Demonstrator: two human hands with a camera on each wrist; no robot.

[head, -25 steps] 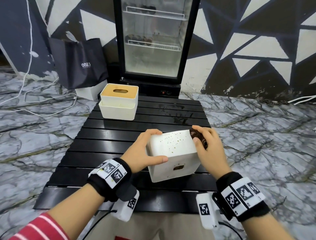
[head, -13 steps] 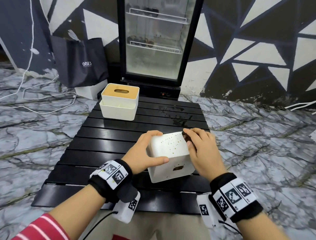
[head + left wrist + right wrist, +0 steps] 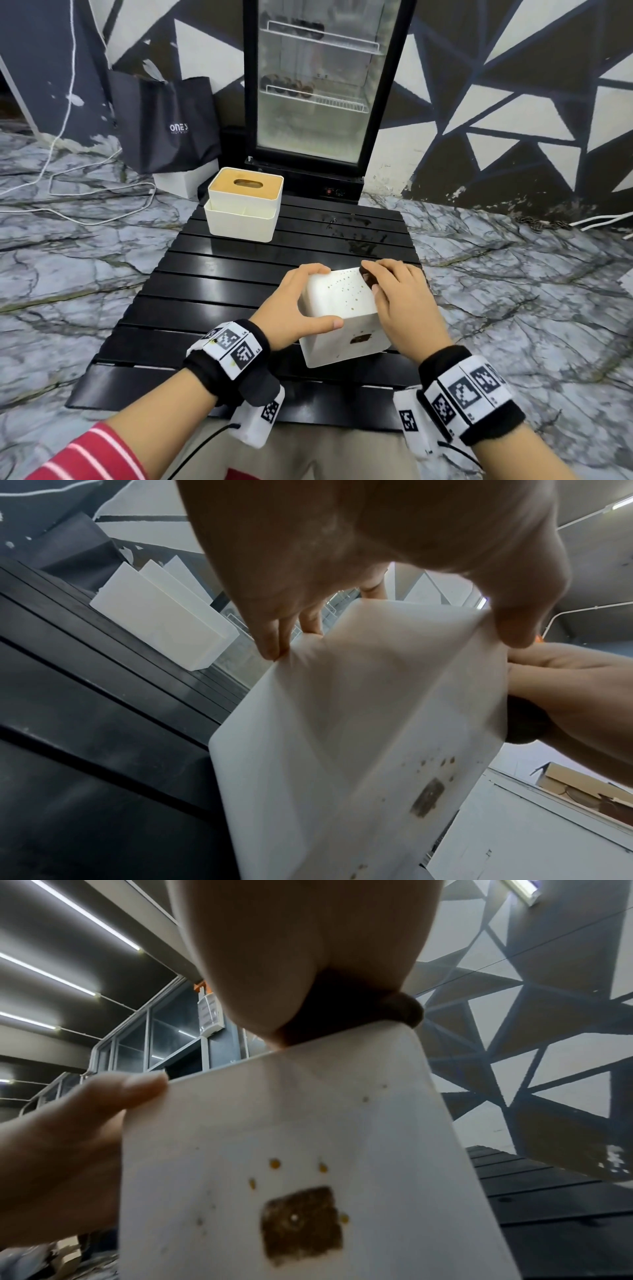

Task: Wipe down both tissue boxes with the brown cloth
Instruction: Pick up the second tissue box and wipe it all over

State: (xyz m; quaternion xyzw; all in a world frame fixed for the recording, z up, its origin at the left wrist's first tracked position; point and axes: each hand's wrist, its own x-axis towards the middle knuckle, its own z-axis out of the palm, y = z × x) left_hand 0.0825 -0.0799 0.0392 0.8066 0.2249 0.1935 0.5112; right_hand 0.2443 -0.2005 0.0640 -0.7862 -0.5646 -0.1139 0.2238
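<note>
Near edge of a black slatted table (image 3: 219, 291): a plain white plastic tissue box (image 3: 342, 308), speckled with small yellow-brown spots on its upper face and bearing a brown square patch on the near side, tilted with one corner toward the camera. Clamped from the left by the left hand (image 3: 298, 308), fingers curled over the far top edge and thumb stretched along the near top edge. Pressed on the right part of the top by the right hand (image 3: 400, 305), fingers curled around a bunched dark brown cloth (image 3: 368, 279) that touches the box's top right edge; only a small part of the cloth showing between fingers and box. In the right wrist view, the cloth (image 3: 346, 1010) squeezed under the palm against the box rim (image 3: 308, 1123). At the far left of the table, well apart from the hands, a second white tissue box with a tan wooden slotted lid (image 3: 245, 205), upright and untouched. Behind the table, a glass-door black fridge (image 3: 322, 89) and a black paper bag (image 3: 168, 123) to its left on the marble-patterned floor (image 3: 513, 274).
</note>
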